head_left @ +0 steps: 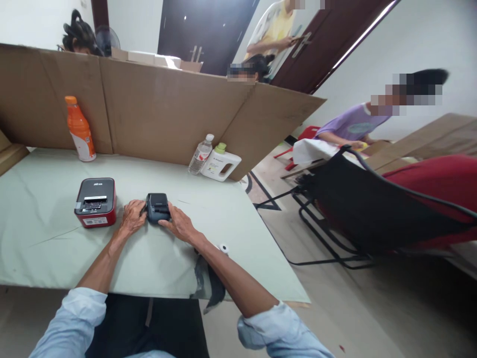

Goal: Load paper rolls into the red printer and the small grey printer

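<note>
Left of centre in the head view: one small dark printer (pixel 158 209), resting on a pale green table (pixel 257 263). Left hand (pixel 133 217): fingers against the printer's left side. Right hand (pixel 180 223): fingers along its right side, thumb near the front edge; the two hands grasp the printer between them.

Left of the left hand, just beside it: one larger red and black box (pixel 96 203), white label on its front. Upper left: one orange bottle (pixel 79 129), upright before a cardboard screen (pixel 156 109). Upper centre, at the table's far edge: one clear bottle (pixel 201 155) beside a white jug (pixel 220 164) with a green cap.

Lower centre, by the right forearm: one white roll (pixel 223 248), partly hidden; dark cloth (pixel 215 288) hanging over the near edge. Right side: one black folding chair (pixel 391 204); beyond it, a person in a purple shirt (pixel 354 122). Top centre: dark doors (pixel 201 27).
</note>
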{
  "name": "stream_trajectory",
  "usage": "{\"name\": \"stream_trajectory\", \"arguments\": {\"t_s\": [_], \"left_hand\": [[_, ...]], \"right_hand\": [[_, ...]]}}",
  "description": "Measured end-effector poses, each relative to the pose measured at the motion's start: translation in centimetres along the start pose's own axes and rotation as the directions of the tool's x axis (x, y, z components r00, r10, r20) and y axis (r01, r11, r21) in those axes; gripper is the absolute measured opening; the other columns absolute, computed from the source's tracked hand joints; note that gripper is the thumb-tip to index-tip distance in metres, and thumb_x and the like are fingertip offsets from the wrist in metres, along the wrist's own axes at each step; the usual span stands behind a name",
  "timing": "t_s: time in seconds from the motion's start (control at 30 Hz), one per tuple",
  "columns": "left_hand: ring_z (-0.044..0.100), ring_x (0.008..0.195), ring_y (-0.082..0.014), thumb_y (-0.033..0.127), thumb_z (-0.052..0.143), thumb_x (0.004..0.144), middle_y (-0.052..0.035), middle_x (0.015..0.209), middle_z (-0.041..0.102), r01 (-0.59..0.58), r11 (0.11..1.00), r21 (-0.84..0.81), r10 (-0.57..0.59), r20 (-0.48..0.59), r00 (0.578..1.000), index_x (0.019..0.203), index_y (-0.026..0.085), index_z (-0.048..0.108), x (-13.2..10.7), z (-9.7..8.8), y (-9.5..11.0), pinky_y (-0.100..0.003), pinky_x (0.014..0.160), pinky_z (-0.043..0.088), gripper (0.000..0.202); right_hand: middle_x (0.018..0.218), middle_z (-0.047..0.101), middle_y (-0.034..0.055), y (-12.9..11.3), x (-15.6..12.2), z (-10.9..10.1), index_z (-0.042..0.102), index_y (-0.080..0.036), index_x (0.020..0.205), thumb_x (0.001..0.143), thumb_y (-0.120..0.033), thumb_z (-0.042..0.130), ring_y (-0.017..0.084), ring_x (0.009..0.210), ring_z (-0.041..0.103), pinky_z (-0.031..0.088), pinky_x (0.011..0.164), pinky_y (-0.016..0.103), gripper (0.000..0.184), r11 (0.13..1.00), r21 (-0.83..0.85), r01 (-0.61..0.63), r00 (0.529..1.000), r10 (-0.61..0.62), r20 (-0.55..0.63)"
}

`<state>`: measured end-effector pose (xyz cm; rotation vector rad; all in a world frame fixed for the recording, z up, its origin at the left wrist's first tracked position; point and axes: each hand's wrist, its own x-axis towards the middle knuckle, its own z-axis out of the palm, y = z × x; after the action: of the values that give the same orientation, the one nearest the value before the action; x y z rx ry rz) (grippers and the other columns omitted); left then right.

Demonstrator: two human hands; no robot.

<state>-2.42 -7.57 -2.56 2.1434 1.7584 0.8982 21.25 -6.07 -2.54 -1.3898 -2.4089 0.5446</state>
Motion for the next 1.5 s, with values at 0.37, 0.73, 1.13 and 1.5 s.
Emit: {"name": "stream_trajectory", "arguments": {"t_s": [0.37,0.73,1.13,1.5], "left_hand": [[0.063,0.123,-0.0296,0.015,0.058,0.086,-0.0121,0.128,0.074,-0.035,0.999,-0.040,0.035,0.009,0.999,0.124,0.020,0.075,0.3,0.1,-0.3,-0.046,0.112,0.049,0.042],[0.068,0.111,-0.0274,0.018,0.060,0.087,-0.0095,0.115,0.079,0.076,0.989,-0.126,-0.069,0.058,0.996,0.113,0.022,0.080,1.2,-0.8,-0.2,-0.040,0.106,0.050,0.034],[0.072,0.070,-0.0180,0.018,0.063,0.078,-0.0036,0.073,0.076,0.366,0.876,-0.314,-0.327,0.171,0.929,0.084,0.014,0.078,5.2,-1.2,-0.7,-0.023,0.061,0.053,0.016],[0.075,0.077,-0.0204,0.022,0.062,0.082,-0.0076,0.084,0.080,0.337,0.843,-0.419,-0.335,0.081,0.939,0.097,0.014,0.080,5.0,0.3,-1.1,-0.029,0.068,0.061,0.025]], "right_hand": [[0.142,0.061,0.0205,0.2,0.1,0.2,0.022,-0.017,0.166,0.098,-0.050,0.063,0.035,0.130,0.058,0.046,0.107,0.046,0.086,1.000,-0.004,-0.006,1.000,0.006,-0.013],[0.146,0.059,0.0212,-0.8,0.2,-0.7,0.024,-0.015,0.165,0.098,-0.049,0.064,0.035,0.135,0.055,0.046,0.108,0.046,0.085,0.999,0.015,-0.035,0.999,0.034,0.030],[0.148,0.058,0.0210,-2.3,0.1,-2.5,0.024,-0.013,0.165,0.099,-0.046,0.063,0.034,0.135,0.054,0.042,0.109,0.041,0.084,0.997,0.009,-0.072,0.994,0.071,0.080],[0.152,0.054,0.0234,-3.1,0.0,-2.6,0.020,-0.010,0.166,0.099,-0.047,0.060,0.035,0.141,0.050,0.040,0.113,0.043,0.086,0.993,0.016,-0.118,0.990,0.117,0.077]]}}
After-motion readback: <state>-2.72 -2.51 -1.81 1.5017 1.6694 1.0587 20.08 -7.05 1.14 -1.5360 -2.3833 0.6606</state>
